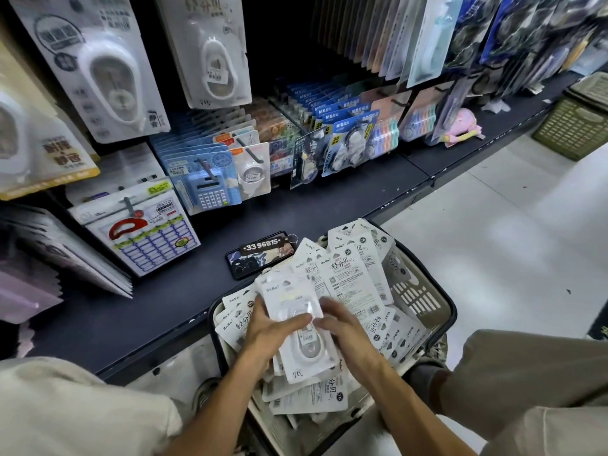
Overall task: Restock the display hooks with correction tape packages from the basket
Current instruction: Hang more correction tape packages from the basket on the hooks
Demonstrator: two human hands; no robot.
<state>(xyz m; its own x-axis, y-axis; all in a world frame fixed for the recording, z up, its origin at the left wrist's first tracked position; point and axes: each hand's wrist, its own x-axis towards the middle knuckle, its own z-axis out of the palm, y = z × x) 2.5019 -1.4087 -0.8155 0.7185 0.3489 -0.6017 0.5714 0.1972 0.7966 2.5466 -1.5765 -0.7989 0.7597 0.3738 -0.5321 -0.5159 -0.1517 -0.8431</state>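
Note:
A pale plastic basket (418,291) on the floor is heaped with white correction tape packages (352,271). Over the heap, my left hand (266,334) and my right hand (345,330) together hold a small stack of these packages (296,311), thumbs on top and fingers curled around the stack's sides. The top package lies face up with its clear blister showing. The same white packages (210,51) hang on display hooks at the upper left, high above both hands.
A dark shelf ledge (329,199) runs in front of the basket, with a phone and a number tag (260,255) lying on it. Calculators, label packs and blue-carded tapes (348,139) hang behind. Another basket (575,126) stands far right. My knee (513,366) is at right.

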